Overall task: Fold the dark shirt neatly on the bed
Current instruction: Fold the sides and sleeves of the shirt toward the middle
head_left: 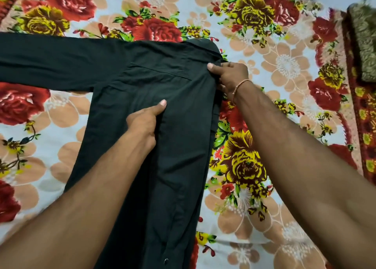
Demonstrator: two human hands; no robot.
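Observation:
The dark shirt [142, 81] lies flat on the flowered bedsheet [284, 65], its collar at the far right and one long sleeve [50, 59] stretched out to the left. Its right side is folded in to a straight edge. My left hand [145, 120] sits in the middle of the shirt's body, thumb laid along the cloth and fingers curled round a fold of it. My right hand [228, 76] grips the folded edge just below the collar, thumb on top and fingers tucked under the cloth.
The bedsheet with red and yellow roses spreads on all sides of the shirt. A folded green and gold patterned cloth [364, 42] lies at the far right edge of the bed.

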